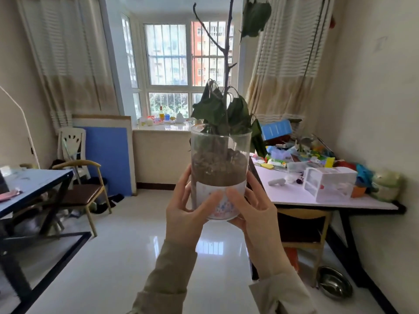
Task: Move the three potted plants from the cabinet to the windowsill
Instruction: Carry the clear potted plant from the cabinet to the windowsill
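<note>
Both hands share one grip: the left hand [183, 211] and right hand [254, 214] wrap the lower part of a clear glass pot [221, 173], thumbs pressed against its front. It holds brown soil [217, 168] above a pale layer (perhaps pebbles). From it rises a bare-stemmed plant [223, 109] with wilted dark leaves, held upright in mid-air, well short of the windowsill [163, 128].

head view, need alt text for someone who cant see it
Two hands, left hand and right hand, hold a clear glass pot of soil with a wilted, dark-leaved plant up at mid-frame. Straight ahead is a cluttered windowsill under a barred window; tables stand on both sides.
</note>
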